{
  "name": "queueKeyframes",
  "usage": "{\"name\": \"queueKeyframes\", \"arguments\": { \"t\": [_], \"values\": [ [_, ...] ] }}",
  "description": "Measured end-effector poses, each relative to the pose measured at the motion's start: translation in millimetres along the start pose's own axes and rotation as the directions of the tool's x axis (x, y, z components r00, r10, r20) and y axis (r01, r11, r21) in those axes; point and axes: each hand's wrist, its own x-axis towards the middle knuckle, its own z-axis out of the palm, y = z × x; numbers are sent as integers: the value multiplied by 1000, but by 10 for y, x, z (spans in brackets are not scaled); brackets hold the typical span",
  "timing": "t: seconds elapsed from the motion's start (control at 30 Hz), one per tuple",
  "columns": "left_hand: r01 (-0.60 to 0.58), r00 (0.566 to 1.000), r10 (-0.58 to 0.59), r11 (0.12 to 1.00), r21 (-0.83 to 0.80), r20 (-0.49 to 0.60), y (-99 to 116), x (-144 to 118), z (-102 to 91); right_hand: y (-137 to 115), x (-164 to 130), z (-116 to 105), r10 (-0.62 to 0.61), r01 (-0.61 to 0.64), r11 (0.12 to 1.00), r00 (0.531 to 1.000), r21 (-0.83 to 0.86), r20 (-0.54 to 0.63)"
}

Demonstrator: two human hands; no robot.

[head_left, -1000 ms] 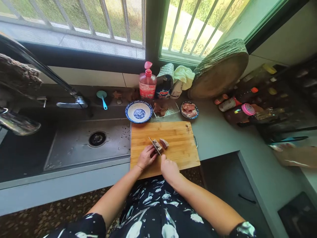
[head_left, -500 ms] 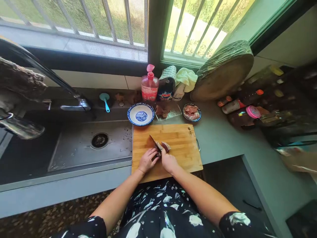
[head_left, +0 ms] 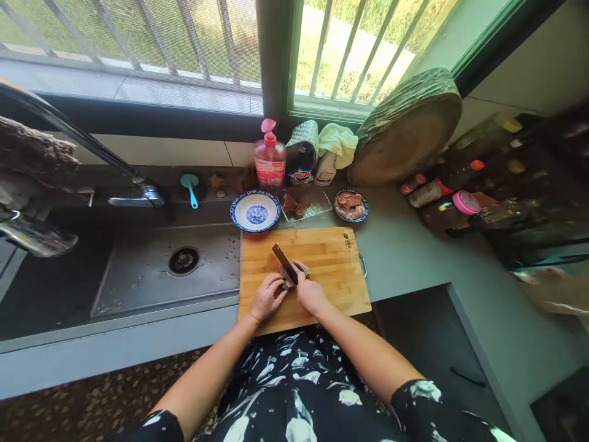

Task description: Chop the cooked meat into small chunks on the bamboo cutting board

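Note:
My right hand [head_left: 311, 294] is wrapped round the handle of a broad-bladed kitchen knife [head_left: 284, 263], its blade pointing away to the upper left. Close to the blade's left side, my left hand [head_left: 267, 297] pinches a chunk of meat [head_left: 287, 282], mostly hidden by the fingers. A further piece of meat [head_left: 302, 267] lies just right of the blade. Everything here rests on a wooden cutting board [head_left: 335, 279]. Behind the board stands a white plate with a blue rim [head_left: 240, 223], with no food on it.
A small bowl [head_left: 365, 210] of pale raw meat and a clear tray [head_left: 317, 209] with darker meat stand behind the board. The sink [head_left: 138, 282] lies to the left. A pink soap bottle [head_left: 270, 164] and a round wooden block [head_left: 409, 135] line the window.
The knife blade has turned to show more of its flat side. My left fingers have shifted on the meat, and the whole view has moved slightly.

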Motion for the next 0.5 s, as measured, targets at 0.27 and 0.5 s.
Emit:
{"name": "queueKeyframes", "arguments": {
  "t": [0.27,0.5],
  "values": [
    [164,985,-164,986,-1,-56,140,-39,0,192,-226,175,-26,24,999,997,-34,-69],
    [175,983,-180,978,114,32,145,56,-6,463,-532,-5,45,-15,994,958,106,-284]
  ]
}}
